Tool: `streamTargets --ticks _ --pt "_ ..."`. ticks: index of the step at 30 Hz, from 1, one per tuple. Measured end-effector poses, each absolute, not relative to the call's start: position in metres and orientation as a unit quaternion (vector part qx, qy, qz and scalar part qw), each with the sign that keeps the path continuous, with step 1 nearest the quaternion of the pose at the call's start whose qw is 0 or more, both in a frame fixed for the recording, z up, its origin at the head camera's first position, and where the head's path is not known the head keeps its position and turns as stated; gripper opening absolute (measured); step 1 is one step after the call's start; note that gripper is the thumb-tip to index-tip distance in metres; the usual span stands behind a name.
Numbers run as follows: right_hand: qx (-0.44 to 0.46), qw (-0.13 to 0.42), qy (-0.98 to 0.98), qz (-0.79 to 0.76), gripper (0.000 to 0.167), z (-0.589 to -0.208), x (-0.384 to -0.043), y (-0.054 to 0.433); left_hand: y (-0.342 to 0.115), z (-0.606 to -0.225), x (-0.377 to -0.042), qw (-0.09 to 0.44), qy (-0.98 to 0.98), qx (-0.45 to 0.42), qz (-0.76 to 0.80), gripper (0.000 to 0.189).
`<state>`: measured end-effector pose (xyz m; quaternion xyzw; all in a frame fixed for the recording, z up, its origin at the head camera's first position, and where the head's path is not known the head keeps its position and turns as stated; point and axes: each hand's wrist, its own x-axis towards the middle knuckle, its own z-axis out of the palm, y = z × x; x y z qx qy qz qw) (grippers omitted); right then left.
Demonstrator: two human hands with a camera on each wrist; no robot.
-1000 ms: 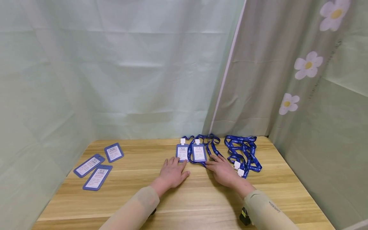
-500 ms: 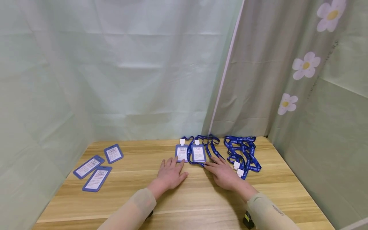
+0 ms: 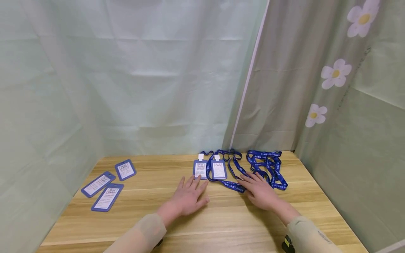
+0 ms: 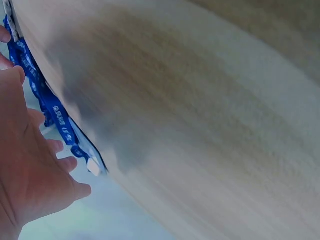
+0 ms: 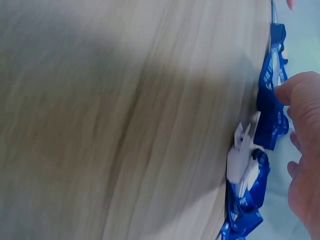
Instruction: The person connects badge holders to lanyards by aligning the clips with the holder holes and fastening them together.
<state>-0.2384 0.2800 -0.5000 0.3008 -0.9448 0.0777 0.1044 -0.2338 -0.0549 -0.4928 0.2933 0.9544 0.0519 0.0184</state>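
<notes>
Two blue badge holders lie side by side at the back middle in the head view, the left one (image 3: pixel 200 168) and the right one (image 3: pixel 219 169), each joined by a white clip to a blue printed lanyard (image 3: pixel 235 186). My left hand (image 3: pixel 187 197) is spread flat, its fingertips at the lower edge of the left holder. My right hand (image 3: pixel 262 191) lies over the lanyards with fingers extended. It hides white clips (image 5: pixel 239 162) that show in the right wrist view, near the thumb. More lanyard loops (image 3: pixel 273 170) lie beyond that hand.
Three loose badge holders without lanyards, one of them a upper holder (image 3: pixel 125 169), rest at the table's left side. The wooden table (image 3: pixel 152 225) ends against pale curtains (image 3: pixel 164 105) at the back and both sides.
My right hand has moved to the right, over the white clips. A stretch of lanyard in front of the right holder now shows where that hand was. My left hand has barely moved.
</notes>
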Motion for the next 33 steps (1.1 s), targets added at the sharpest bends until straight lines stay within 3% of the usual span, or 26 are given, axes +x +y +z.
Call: streamTargets --ticks 23,33 --pt "0.257 0.129 -0.956 0.063 0.054 -0.487 -0.22 0.346 -0.016 -0.484 -0.201 0.041 0.912 0.406 0.046 0.071" --pt "0.255 0.108 -0.959 0.057 0.05 -0.49 -0.212 0.362 0.002 -0.487 -0.19 0.045 0.897 0.439 0.035 0.073"
